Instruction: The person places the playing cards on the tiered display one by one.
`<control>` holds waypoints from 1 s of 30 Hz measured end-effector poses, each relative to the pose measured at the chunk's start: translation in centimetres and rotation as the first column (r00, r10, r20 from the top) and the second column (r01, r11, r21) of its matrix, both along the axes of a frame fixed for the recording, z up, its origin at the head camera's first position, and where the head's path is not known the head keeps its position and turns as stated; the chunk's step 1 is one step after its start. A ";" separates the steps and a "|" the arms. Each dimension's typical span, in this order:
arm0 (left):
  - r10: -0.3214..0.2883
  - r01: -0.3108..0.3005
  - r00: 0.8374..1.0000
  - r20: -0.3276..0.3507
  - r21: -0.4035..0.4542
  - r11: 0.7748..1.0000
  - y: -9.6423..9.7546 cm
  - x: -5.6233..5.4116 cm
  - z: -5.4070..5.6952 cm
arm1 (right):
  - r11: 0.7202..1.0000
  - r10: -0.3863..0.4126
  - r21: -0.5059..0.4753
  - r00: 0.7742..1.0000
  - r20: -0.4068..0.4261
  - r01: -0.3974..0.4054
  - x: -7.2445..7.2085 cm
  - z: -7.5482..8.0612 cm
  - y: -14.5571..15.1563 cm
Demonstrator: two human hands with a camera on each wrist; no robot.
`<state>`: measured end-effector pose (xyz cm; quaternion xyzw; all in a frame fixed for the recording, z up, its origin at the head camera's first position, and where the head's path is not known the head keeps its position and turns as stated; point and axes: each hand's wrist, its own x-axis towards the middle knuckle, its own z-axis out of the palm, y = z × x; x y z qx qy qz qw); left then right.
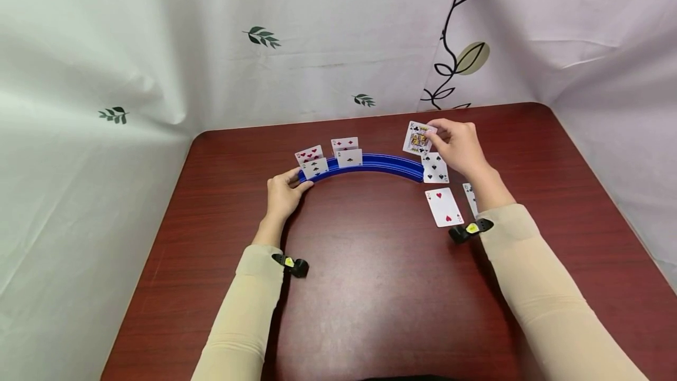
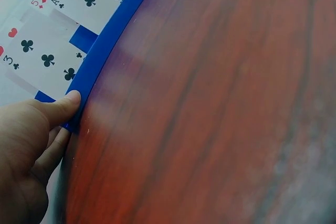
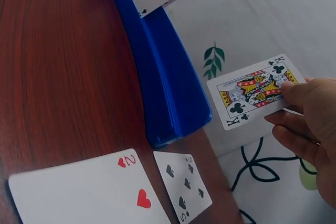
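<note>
A curved blue playing card holder [image 1: 391, 163] lies on the table. My left hand [image 1: 284, 196] grips its left end, thumb [image 2: 68, 103] on the front edge. In its slots stand a three of clubs [image 1: 315, 168], a five of hearts [image 1: 309, 154] behind that, an ace of clubs [image 1: 349, 158], and a diamonds card [image 1: 345, 143] behind the ace. Past the holder's right end, my right hand [image 1: 460, 144] pinches a king of clubs [image 3: 257, 92], raised and face toward me. Below it lie a five of spades [image 1: 435, 168] and a two of hearts [image 1: 443, 207].
Another card [image 1: 470, 199] lies by the right forearm, which partly covers it. White cloth [image 1: 317, 63] with leaf prints hangs behind the dark red wooden table [image 1: 359, 263]. Each sleeve cuff carries a small black wrist camera [image 1: 299, 267].
</note>
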<state>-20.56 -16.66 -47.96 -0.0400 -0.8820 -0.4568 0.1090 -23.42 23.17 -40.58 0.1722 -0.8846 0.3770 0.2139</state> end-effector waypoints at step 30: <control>0.004 -0.005 1.000 0.014 0.023 1.000 0.0 0.1 0.1 | 0.998 0.060 -0.015 0.998 -0.038 -0.060 -0.4 0.0 -3.1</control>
